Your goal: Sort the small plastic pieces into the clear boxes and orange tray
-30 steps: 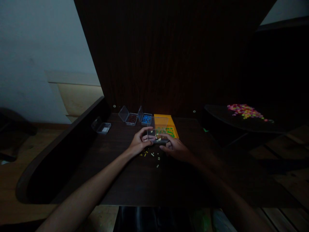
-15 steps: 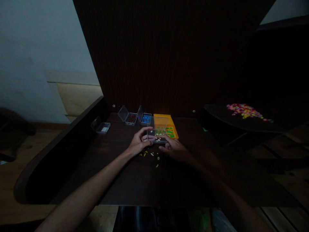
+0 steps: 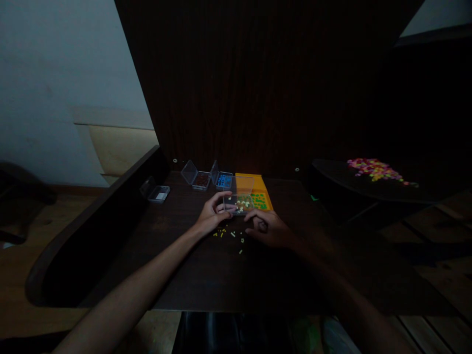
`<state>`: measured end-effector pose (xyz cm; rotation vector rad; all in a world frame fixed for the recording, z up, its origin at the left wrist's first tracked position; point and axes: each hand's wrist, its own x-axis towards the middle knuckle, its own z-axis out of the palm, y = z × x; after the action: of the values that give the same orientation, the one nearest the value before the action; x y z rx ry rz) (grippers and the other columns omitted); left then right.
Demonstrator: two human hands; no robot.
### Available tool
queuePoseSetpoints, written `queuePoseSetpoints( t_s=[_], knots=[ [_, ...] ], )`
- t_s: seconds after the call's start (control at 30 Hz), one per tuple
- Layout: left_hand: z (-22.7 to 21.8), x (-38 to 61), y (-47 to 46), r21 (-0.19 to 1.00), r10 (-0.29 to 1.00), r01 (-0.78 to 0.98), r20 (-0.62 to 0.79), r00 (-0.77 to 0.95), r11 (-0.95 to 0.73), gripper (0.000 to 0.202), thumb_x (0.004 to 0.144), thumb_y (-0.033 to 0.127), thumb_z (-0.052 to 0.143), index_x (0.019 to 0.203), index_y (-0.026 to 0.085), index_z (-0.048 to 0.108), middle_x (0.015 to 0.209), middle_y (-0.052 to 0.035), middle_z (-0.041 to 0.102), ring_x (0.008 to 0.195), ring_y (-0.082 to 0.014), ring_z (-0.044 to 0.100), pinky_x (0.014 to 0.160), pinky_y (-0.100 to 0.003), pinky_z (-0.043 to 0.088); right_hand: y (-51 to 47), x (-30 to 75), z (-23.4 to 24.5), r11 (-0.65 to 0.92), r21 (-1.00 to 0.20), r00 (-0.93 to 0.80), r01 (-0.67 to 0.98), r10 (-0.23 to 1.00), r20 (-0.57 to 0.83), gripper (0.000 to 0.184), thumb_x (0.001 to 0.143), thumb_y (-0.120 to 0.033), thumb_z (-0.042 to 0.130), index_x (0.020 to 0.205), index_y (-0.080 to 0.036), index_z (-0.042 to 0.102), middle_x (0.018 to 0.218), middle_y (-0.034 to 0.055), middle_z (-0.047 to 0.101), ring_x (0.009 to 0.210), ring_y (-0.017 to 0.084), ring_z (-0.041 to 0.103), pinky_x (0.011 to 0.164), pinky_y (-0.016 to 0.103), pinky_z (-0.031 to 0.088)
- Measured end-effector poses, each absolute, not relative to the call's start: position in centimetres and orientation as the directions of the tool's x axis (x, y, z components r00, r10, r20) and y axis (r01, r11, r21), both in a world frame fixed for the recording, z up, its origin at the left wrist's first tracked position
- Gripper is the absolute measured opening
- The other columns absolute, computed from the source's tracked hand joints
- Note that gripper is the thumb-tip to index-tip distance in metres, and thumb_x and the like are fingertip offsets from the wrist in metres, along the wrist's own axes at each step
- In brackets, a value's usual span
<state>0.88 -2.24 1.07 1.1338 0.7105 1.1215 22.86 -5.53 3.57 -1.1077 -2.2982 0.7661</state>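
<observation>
left hand [image 3: 212, 217] pinches clear box [image 3: 240, 213], likely to steady its pale pieces [image 3: 243, 204] | right hand [image 3: 268, 229] curled beside it, hold unclear

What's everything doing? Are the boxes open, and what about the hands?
Nearest box: open, pale pieces inside
Left hand: gripping that box
Right hand: fingers partly curled
Blue-piece box: open
Dark-red-piece box: open
Far-left box: open
Orange tray: holding green pieces
Yellow pieces: scattered

Wall [image 3: 66, 59]: pale, w/ beige patch [image 3: 123, 150] low dn.
Ledge [image 3: 341, 182]: dk., far R, multicol. pile [image 3: 379, 171] on top
Floor [image 3: 16, 282]: wood, lower L
</observation>
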Motion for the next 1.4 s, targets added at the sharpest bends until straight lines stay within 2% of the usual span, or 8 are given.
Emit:
queuePoseSetpoints(
  t_s=[0.17, 0.27, 0.37, 0.5, 0.73, 0.97, 1.17, 1.4],
  knots=[
    [0.9, 0.8, -2.0, 0.946, 0.955, -0.324, 0.089, 0.282, 0.007, 0.064, 0.057, 0.006, 0.074, 0.116, 0.017, 0.054, 0.098, -0.0044, 0.068, 0.096, -0.0207, 0.069, 0.084, -0.031, 0.054, -5.7, 22.8, 2.9, 0.665, -0.493, -0.719, 0.561, 0.687, 0.108, 0.039, 0.083, -0.039, 0.066, 0.119, -0.025, 0.061, 0.092, 0.0026, 0.065, 0.084, 0.018, 0.061, 0.08, 0.033, 0.046],
    [1.0, 0.8, -2.0, 0.945, 0.96, -0.328, 0.082, 0.267, 0.01, 0.063, 0.057, 0.005, 0.072, 0.116, 0.018, 0.054, 0.098, -0.0039, 0.068, 0.096, -0.0198, 0.069, 0.083, -0.029, 0.054, -5.6, 22.6, 2.1, 0.663, -0.428, -0.709, 0.614, 0.702, 0.069, 0.047, 0.085, -0.047, 0.063, 0.127, -0.026, 0.057, 0.112, 0.0068, 0.061, 0.099, 0.022, 0.059, 0.083, 0.035, 0.047],
    [1.1, 0.8, -2.0, 0.946, 0.96, -0.325, 0.083, 0.267, 0.009, 0.061, 0.057, 0.005, 0.072, 0.115, 0.018, 0.055, 0.103, -0.0046, 0.067, 0.096, -0.0195, 0.068, 0.083, -0.03, 0.054, -5.4, 22.6, 1.5, 0.673, -0.395, -0.707, 0.625, 0.703, 0.077, 0.052, 0.088, -0.049, 0.059, 0.134, -0.025, 0.053, 0.119, 0.0086, 0.057, 0.102, 0.022, 0.058, 0.086, 0.036, 0.047],
    [1.2, 0.8, -2.1, 0.944, 0.963, -0.331, 0.09, 0.255, -0.001, 0.06, 0.056, 0.005, 0.073, 0.112, 0.018, 0.056, 0.114, -0.0061, 0.063, 0.095, -0.0191, 0.069, 0.083, -0.03, 0.055, -5.2, 22.3, 1.2, 0.709, -0.375, -0.731, 0.597, 0.674, 0.111, 0.05, 0.091, -0.047, 0.057, 0.135, -0.023, 0.053, 0.119, 0.0092, 0.056, 0.097, 0.021, 0.059, 0.084, 0.036, 0.048],
    [1.3, 0.8, -2.1, 0.943, 0.966, -0.334, 0.094, 0.242, -0.008, 0.059, 0.056, 0.005, 0.073, 0.111, 0.019, 0.056, 0.119, -0.0068, 0.061, 0.094, -0.0187, 0.069, 0.074, -0.024, 0.053, -5.7, 21.9, 1.6, 0.722, -0.369, -0.74, 0.586, 0.662, 0.118, 0.032, 0.094, -0.038, 0.054, 0.121, -0.025, 0.065, 0.103, 0.0062, 0.059, 0.089, 0.017, 0.059, 0.075, 0.028, 0.046],
    [1.2, 0.7, -2.0, 0.947, 0.964, -0.32, 0.083, 0.251, 0.001, 0.06, 0.057, 0.006, 0.072, 0.113, 0.018, 0.055, 0.102, -0.0046, 0.066, 0.094, -0.02, 0.069, 0.075, -0.026, 0.053, -5.8, 21.7, 1.7, 0.72, -0.394, -0.74, 0.571, 0.659, 0.133, 0.027, 0.094, -0.032, 0.055, 0.116, -0.024, 0.067, 0.101, 0.0052, 0.059, 0.087, 0.016, 0.06, 0.076, 0.028, 0.046],
    [1.4, 0.7, -2.1, 0.952, 0.968, -0.305, 0.068, 0.241, 0.009, 0.061, 0.055, 0.007, 0.073, 0.112, 0.018, 0.056, 0.111, -0.0059, 0.065, 0.094, -0.0199, 0.069, 0.076, -0.026, 0.053, -5.9, 21.4, 1.6, 0.717, -0.373, -0.731, 0.589, 0.669, 0.135, 0.022, 0.092, -0.028, 0.057, 0.11, -0.023, 0.07, 0.1, 0.005, 0.06, 0.083, 0.015, 0.06, 0.073, 0.026, 0.045],
    [1.3, 0.7, -2.1, 0.955, 0.963, -0.297, 0.077, 0.26, 0.004, 0.061, 0.057, 0.007, 0.073, 0.114, 0.018, 0.055, 0.105, -0.0056, 0.067, 0.097, -0.0217, 0.068, 0.077, -0.027, 0.053, -5.6, 21.5, 0.9, 0.747, -0.396, -0.731, 0.534, 0.643, 0.228, 0.016, 0.091, -0.021, 0.057, 0.096, -0.022, 0.072, 0.089, 0.004, 0.063, 0.074, 0.014, 0.059, 0.065, 0.024, 0.042]
  ],
)
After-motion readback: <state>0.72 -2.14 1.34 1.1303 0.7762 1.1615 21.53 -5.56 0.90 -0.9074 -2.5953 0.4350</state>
